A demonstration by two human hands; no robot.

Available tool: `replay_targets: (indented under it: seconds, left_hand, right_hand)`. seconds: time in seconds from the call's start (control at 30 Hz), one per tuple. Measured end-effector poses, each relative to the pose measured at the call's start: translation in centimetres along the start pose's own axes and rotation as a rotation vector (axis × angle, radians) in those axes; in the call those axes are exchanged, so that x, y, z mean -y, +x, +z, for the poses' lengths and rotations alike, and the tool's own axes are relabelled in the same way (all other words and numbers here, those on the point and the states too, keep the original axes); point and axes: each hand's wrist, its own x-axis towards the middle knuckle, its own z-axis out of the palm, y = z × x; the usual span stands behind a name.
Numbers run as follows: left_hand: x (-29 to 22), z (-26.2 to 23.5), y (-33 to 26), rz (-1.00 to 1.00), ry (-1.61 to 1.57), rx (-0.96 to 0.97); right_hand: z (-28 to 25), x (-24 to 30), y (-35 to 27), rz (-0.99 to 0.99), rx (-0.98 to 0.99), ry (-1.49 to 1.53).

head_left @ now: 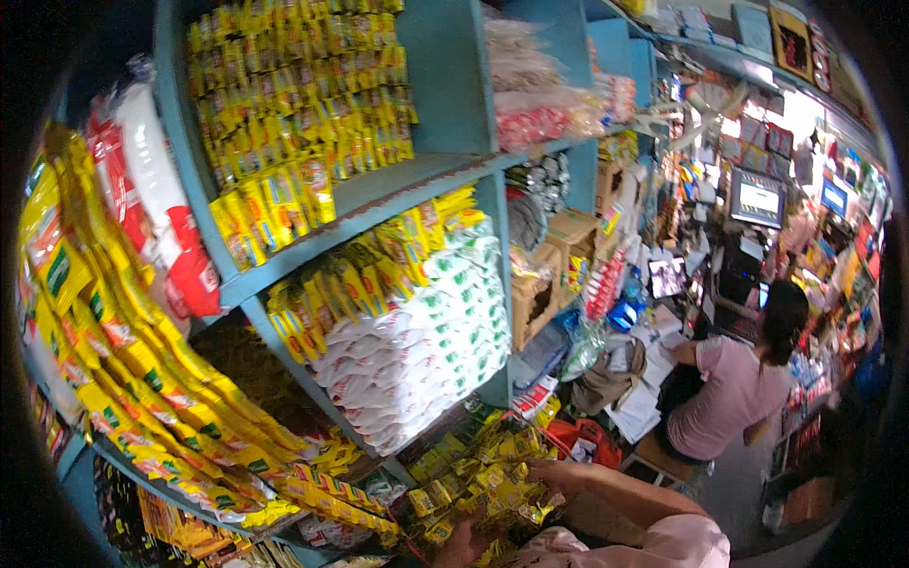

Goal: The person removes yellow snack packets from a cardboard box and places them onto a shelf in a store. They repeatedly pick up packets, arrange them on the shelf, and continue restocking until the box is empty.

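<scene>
A bunch of small yellow sachets (492,476) lies low in front of me, below the shelves. My right hand (551,476) reaches in from the right and is closed on the bunch's right side. Against the lower left of the same bunch is my left hand (462,543), dark and smeared, so its fingers do not show clearly. More yellow sachets lie behind the bunch, in the lowest compartment. Beside my left hand, long strips of yellow packets (170,398) hang down from the left.
Blue wooden shelves (454,170) hold rows of yellow sachets (303,85) and stacked white packets (407,350). Cardboard boxes (535,293) stand on a farther shelf. To the right, a person in a pink top (729,388) sits at a desk with papers (636,412) and a monitor (757,198).
</scene>
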Motion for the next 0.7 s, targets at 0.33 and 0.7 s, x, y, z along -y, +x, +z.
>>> replay_targets:
  seconds: [0.33,0.7]
  left_hand:
    - [-17.1,10.9,-11.3,0.679,0.055,0.239]
    - [-12.2,10.8,-9.7,0.583,0.395,0.461]
  right_hand:
    - [-7.6,32.1,-3.7,-0.514,-0.66,-0.082]
    - [-16.7,55.2,9.7,-0.824,-1.431,-0.686]
